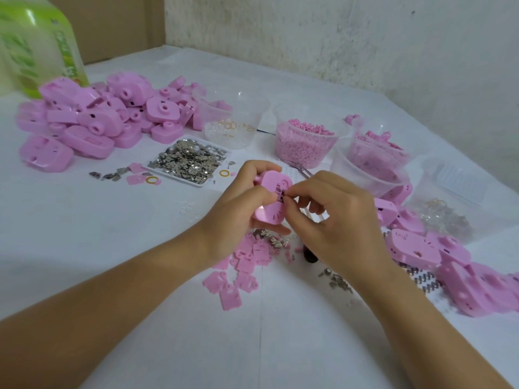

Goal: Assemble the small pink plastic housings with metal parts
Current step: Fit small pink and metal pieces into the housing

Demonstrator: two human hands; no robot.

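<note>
The left hand (241, 197) holds a pink housing (273, 183) just above the middle of the bench (112, 248), its grip grasping the piece with fingers curled over the far edge and the thumb on the face. The right hand (331, 217) pinches a small metal part (282, 195) between thumb and forefinger, its grip tight on it, right at a slot in the housing's face. I cannot tell whether the part is already seated.

A heap of housings (92, 127) lies at the far left, and more housings (421, 245) lie along the right edge. A white tray (153, 167) of metal pieces sits between the heap and the hands. Behind it stand a clear cup (233, 122) with a few yellow rings and a cup of pink pellets (303, 144). Flat pink plates (241, 273) are scattered under the wrists. A green bottle (39, 51) stands at the far left corner; its label is too blurred to read.
</note>
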